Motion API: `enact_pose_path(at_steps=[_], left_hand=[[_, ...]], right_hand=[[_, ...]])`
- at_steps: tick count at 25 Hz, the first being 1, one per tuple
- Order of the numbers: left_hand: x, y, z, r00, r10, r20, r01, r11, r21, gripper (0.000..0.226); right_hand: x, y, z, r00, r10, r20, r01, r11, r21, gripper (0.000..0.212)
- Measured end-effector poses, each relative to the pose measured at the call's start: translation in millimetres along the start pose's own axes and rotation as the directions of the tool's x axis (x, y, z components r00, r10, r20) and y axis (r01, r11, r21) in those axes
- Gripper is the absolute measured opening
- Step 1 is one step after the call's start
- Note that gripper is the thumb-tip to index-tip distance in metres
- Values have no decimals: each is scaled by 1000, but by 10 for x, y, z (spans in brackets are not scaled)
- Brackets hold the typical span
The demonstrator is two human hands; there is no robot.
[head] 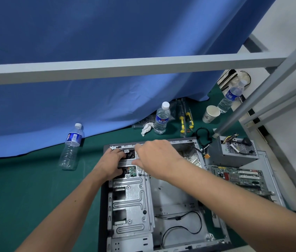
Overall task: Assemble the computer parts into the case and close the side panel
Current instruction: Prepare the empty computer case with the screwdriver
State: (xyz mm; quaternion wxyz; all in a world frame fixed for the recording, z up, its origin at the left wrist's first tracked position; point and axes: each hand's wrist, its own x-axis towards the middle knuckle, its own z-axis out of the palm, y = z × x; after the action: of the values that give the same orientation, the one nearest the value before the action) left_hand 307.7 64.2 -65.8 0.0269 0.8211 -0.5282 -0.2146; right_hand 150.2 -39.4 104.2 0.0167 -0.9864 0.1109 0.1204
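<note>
- Case point(163, 193) lies open side up on the green bench point(34, 188), near the front edge, toward the right. Both hands are in its far-left corner at the drive cage point(130, 202).
- Left hand point(111, 163): fingers curled into the cage opening around a dark part. I can't tell what it is or how firmly it's held.
- Right hand point(154, 157): fingers bent down over the cage top by the far wall. Grip hidden, so I can't tell if it holds anything.
- Risk: sheet-metal cage edges sit right against both hands, so a slip under force could mean a cut or a bent tab.
- Risk: the small green board point(133, 170) is just beside the left hand and could be knocked or flexed.
- Risk: loose black cable point(183, 224) on the case floor could get trapped under parts going in later.
- Still outside: power supply point(234, 150) and motherboard point(238, 176), right of the case, the board lying on the grey side panel point(268, 168). Crowded there, and the right forearm crosses near both.
- Open room: bare bench left of the case, apart from one bottle point(71, 146) near the blue curtain point(89, 42).
</note>
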Motion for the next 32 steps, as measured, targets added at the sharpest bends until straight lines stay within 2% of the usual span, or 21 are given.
enact_pose_path(at_steps=[2,3,5,10,16,21,24,27,29,30,31,32], left_hand=[[2,-6,2,1000,4,-6,-4,1000,3,51],[1,-10,2,1000,4,-4,-4,1000,5,51],[7,-14,-2,1000,5,-1,-5,1000,15,52],[7,-15,19,1000,-3,2,3,1000,22,52],[21,-23,62,1000,5,19,-5,999,44,46],[-47,18,114,998,-53,-15,53,998,20,56],[-173,112,231,991,-122,-62,124,992,29,60],[-342,201,383,976,-157,-153,157,988,-13,60],[-458,257,488,968,-157,-198,149,987,-54,57],[-529,289,539,964,-152,-220,140,988,-68,55],[-600,321,581,961,-142,-238,128,989,-76,54],[-658,356,623,960,-131,-246,115,990,-75,54]], right_hand=[[-9,76,-19,993,-30,116,22,997,69,35],[-17,99,-29,989,-67,128,60,997,58,31],[-26,126,-50,990,-99,97,99,995,10,22],[1,62,-65,991,-115,65,116,993,-24,14],[25,-123,-8,992,-127,1,127,990,-61,13],[-50,-19,88,999,10,-33,-9,999,38,17],[-106,161,64,999,19,-31,-17,998,58,23],[-206,339,47,980,143,-142,-115,976,186,23],[-345,504,157,928,352,-119,-271,862,429,20],[-437,583,267,879,474,-57,-352,725,592,19],[-536,671,397,807,588,55,-417,501,759,20],[-641,759,534,729,649,219,-433,189,881,23]])
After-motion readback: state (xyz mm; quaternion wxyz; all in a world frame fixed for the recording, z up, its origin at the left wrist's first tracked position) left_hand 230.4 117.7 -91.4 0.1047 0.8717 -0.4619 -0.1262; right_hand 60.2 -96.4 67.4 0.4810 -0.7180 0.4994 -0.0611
